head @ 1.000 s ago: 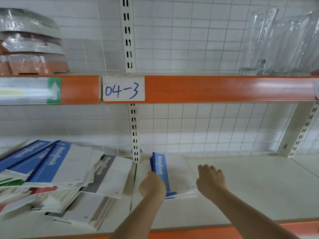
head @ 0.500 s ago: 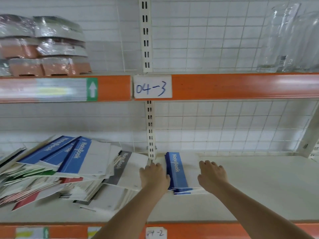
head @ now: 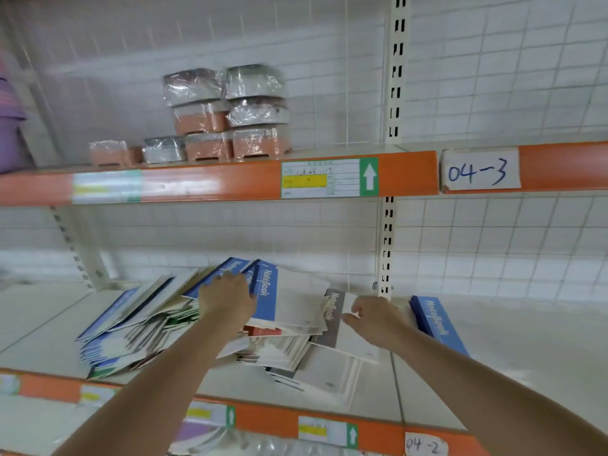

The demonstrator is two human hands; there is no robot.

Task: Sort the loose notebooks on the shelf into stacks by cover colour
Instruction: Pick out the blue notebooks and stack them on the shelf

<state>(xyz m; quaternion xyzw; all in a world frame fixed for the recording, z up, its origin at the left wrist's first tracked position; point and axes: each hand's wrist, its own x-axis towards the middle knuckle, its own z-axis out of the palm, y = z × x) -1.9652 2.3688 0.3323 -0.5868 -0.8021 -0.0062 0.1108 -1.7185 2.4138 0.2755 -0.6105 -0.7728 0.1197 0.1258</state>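
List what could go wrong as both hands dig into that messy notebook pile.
1. The loose pile is fanned and overhanging itself; pulling the blue notebook under the left hand may send others sliding toward the shelf edge.
2. The grey notebook at the right hand is partly trapped under others and could drag or bend them.

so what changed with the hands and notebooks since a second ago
Both hands left the blue stack and moved left to the loose pile. The left hand now rests on the blue notebooks on top of it; the right hand grips the edge of the grey notebook. The blue stack stays put by the upright, and the pile looks unsorted as before.
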